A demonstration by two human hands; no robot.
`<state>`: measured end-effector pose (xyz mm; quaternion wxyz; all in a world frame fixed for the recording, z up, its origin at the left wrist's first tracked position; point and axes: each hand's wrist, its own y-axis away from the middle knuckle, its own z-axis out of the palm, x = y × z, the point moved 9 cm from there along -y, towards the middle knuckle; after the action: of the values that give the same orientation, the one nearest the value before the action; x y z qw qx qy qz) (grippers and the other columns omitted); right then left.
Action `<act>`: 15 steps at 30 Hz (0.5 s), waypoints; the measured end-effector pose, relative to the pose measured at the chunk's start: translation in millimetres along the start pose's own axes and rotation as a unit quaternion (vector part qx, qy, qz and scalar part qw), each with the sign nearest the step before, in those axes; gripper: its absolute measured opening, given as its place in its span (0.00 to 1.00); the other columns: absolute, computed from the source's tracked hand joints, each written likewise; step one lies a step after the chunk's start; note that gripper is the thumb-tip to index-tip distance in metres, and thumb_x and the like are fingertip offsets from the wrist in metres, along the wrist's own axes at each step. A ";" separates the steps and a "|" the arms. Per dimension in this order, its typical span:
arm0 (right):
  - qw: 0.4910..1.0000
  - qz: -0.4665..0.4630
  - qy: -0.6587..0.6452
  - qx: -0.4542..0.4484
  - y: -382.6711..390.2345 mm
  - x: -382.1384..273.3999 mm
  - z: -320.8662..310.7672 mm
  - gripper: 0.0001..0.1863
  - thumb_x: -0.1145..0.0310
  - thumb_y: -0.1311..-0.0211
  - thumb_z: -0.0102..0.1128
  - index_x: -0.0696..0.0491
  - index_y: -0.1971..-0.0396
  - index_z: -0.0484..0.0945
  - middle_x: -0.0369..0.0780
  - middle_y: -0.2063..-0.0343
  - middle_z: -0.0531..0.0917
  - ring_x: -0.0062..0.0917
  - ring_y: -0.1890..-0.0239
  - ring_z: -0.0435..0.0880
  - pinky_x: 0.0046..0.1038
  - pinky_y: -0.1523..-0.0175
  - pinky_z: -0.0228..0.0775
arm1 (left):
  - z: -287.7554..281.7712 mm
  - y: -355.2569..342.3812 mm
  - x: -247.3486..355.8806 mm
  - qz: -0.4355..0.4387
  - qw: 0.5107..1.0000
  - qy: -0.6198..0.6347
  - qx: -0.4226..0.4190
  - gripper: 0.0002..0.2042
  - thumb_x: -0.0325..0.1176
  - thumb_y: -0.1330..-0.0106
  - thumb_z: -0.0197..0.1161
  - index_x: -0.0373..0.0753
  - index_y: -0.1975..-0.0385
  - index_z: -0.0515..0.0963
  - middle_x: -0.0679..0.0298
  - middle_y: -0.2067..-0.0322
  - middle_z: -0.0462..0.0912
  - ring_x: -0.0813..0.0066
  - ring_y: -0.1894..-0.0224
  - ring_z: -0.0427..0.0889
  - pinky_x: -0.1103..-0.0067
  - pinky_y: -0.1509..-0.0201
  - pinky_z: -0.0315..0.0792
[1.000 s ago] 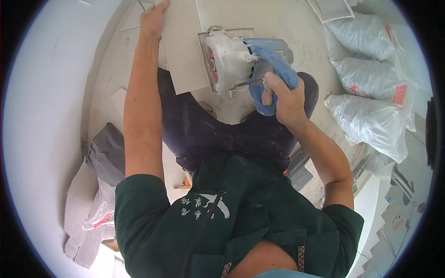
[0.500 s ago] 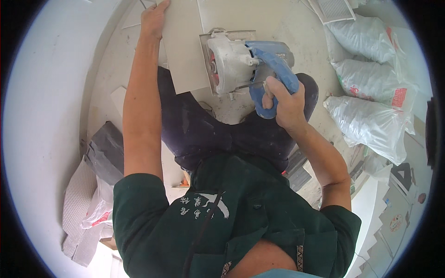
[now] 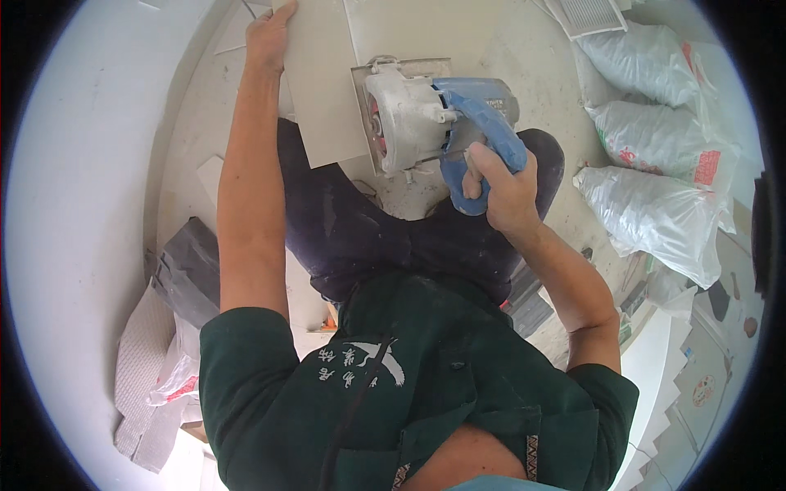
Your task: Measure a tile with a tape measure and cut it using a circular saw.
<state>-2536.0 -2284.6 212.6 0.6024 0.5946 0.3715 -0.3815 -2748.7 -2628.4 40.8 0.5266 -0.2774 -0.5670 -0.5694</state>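
Note:
A beige tile-like panel (image 3: 326,114) reaches from the top of the view to above my thighs. My left hand (image 3: 267,39) grips its left edge near the far end, thumb over the upper face; the other fingers are partly hidden. A dusty circular saw (image 3: 409,114) with a blue body rests with its base plate along the panel's right side. My right hand (image 3: 508,184) is wrapped round the saw's blue rear handle, close above my right thigh. The guard covers most of the blade, so I cannot tell where its edge meets the panel.
Several filled white plastic bags (image 3: 655,213) lie along the right side, below a white grooved panel (image 3: 591,16). A white wall (image 3: 90,164) curves along the left. Grey sheets (image 3: 192,270) and a ribbed pale sheet (image 3: 141,360) lean at lower left. Dark strips (image 3: 532,303) lie beside my right thigh.
The saw has slid slightly toward me along the panel, with my right hand still on its handle. My left hand and the panel have barely moved.

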 end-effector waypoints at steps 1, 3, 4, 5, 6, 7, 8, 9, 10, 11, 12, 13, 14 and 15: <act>1.000 0.001 0.000 0.000 0.4 -0.4 0.5 0.09 0.67 0.37 0.62 0.57 0.72 0.75 0.35 0.85 0.76 0.18 0.84 0.73 0.23 0.76 0.64 | -0.9 -1.3 -0.7 0.001 1.000 -0.006 -0.006 0.20 0.38 0.36 0.66 0.25 0.56 0.77 0.56 0.63 0.85 0.69 0.66 0.85 0.76 0.62 0.79; 1.000 0.006 0.003 0.005 1.1 -0.5 -0.9 0.09 0.68 0.37 0.62 0.57 0.72 0.75 0.35 0.85 0.76 0.18 0.84 0.73 0.23 0.76 0.64 | 5.1 0.3 0.3 -0.011 1.000 -0.006 -0.002 0.20 0.38 0.36 0.66 0.25 0.56 0.77 0.56 0.63 0.85 0.69 0.66 0.85 0.76 0.62 0.79; 1.000 0.007 0.003 0.008 1.4 0.4 -1.8 0.09 0.68 0.37 0.62 0.57 0.72 0.75 0.35 0.85 0.76 0.18 0.84 0.73 0.23 0.76 0.64 | 7.3 1.5 -0.2 -0.022 1.000 -0.006 0.005 0.19 0.38 0.36 0.66 0.25 0.56 0.77 0.56 0.64 0.85 0.70 0.66 0.85 0.76 0.62 0.79; 1.000 0.002 -0.008 0.004 1.2 1.0 0.1 0.09 0.68 0.37 0.62 0.57 0.72 0.75 0.35 0.85 0.76 0.18 0.84 0.73 0.23 0.76 0.64 | 1.4 -1.1 -3.2 -0.021 1.000 -0.006 0.008 0.19 0.38 0.36 0.66 0.25 0.56 0.77 0.56 0.64 0.85 0.70 0.66 0.85 0.76 0.62 0.79; 1.000 -0.003 -0.020 0.000 1.3 1.0 1.7 0.09 0.68 0.37 0.62 0.57 0.72 0.75 0.35 0.85 0.76 0.18 0.84 0.73 0.23 0.76 0.64 | -3.9 -4.0 -3.3 -0.007 1.000 -0.003 0.007 0.20 0.38 0.36 0.66 0.25 0.56 0.77 0.56 0.63 0.85 0.70 0.67 0.85 0.76 0.62 0.79; 1.000 -0.003 -0.020 -0.004 1.9 0.9 2.9 0.09 0.68 0.37 0.62 0.57 0.72 0.75 0.35 0.85 0.76 0.18 0.84 0.73 0.23 0.76 0.64 | -9.4 -6.3 -3.5 0.008 1.000 0.001 0.006 0.20 0.38 0.36 0.66 0.25 0.56 0.77 0.56 0.63 0.85 0.70 0.67 0.85 0.76 0.61 0.79; 1.000 -0.001 -0.016 0.001 2.7 1.0 0.7 0.09 0.68 0.37 0.62 0.57 0.72 0.75 0.35 0.85 0.75 0.18 0.84 0.73 0.23 0.76 0.63 | -2.0 -3.2 -2.5 0.006 1.000 0.002 0.003 0.20 0.38 0.36 0.66 0.25 0.56 0.77 0.56 0.63 0.85 0.70 0.67 0.85 0.76 0.61 0.79; 1.000 0.001 -0.012 0.005 3.0 1.4 -1.5 0.09 0.68 0.37 0.62 0.57 0.72 0.75 0.35 0.85 0.75 0.18 0.84 0.73 0.22 0.76 0.63 | 4.9 0.5 -0.1 0.017 1.000 -0.006 0.007 0.19 0.38 0.36 0.66 0.25 0.56 0.78 0.56 0.63 0.85 0.70 0.66 0.85 0.76 0.61 0.79; 1.000 0.001 -0.011 0.009 2.6 2.6 -3.8 0.09 0.68 0.37 0.62 0.57 0.72 0.75 0.35 0.85 0.75 0.18 0.84 0.73 0.22 0.76 0.63 | 11.2 3.7 3.3 0.027 0.999 -0.014 0.012 0.19 0.39 0.36 0.66 0.25 0.56 0.78 0.56 0.62 0.85 0.70 0.66 0.85 0.77 0.60 0.79; 1.000 -0.004 -0.013 0.004 2.5 3.1 -2.6 0.09 0.68 0.37 0.62 0.58 0.71 0.75 0.35 0.85 0.75 0.17 0.84 0.73 0.22 0.76 0.63 | 4.9 1.0 1.6 0.028 0.999 -0.014 0.014 0.19 0.39 0.36 0.66 0.25 0.56 0.78 0.56 0.62 0.85 0.70 0.66 0.85 0.77 0.60 0.79; 1.000 -0.009 -0.016 -0.001 2.5 2.7 -1.4 0.09 0.69 0.37 0.62 0.58 0.71 0.75 0.34 0.85 0.75 0.17 0.84 0.73 0.22 0.76 0.63 | -1.6 -2.1 -0.2 0.022 1.000 -0.014 0.011 0.19 0.38 0.36 0.66 0.25 0.56 0.78 0.56 0.62 0.85 0.70 0.65 0.85 0.77 0.60 0.79; 1.000 -0.009 -0.016 -0.003 2.6 2.1 0.2 0.09 0.69 0.37 0.62 0.58 0.71 0.75 0.34 0.85 0.75 0.17 0.84 0.73 0.22 0.76 0.63 | -7.2 -4.9 -2.5 0.016 1.000 -0.014 0.007 0.19 0.38 0.36 0.66 0.26 0.56 0.78 0.56 0.62 0.85 0.70 0.65 0.85 0.77 0.60 0.78; 1.000 -0.007 -0.012 -0.003 2.6 2.3 -0.3 0.08 0.69 0.37 0.62 0.58 0.71 0.75 0.34 0.85 0.75 0.17 0.84 0.72 0.22 0.77 0.63 | -2.1 -3.0 -2.6 0.015 1.000 -0.012 0.003 0.19 0.38 0.36 0.66 0.26 0.56 0.78 0.56 0.62 0.85 0.70 0.65 0.85 0.77 0.60 0.78; 1.000 -0.006 -0.008 -0.004 2.8 2.5 -0.6 0.08 0.69 0.37 0.62 0.58 0.71 0.75 0.34 0.85 0.75 0.17 0.84 0.72 0.22 0.77 0.63 | 0.2 -0.1 -3.3 0.010 1.000 -0.007 0.006 0.19 0.39 0.36 0.66 0.26 0.56 0.78 0.56 0.62 0.85 0.70 0.65 0.85 0.77 0.60 0.78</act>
<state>-2532.3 -2284.1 211.6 0.6055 0.5872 0.3713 -0.3882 -2747.8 -2627.3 37.8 0.5297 -0.2837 -0.5715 -0.5588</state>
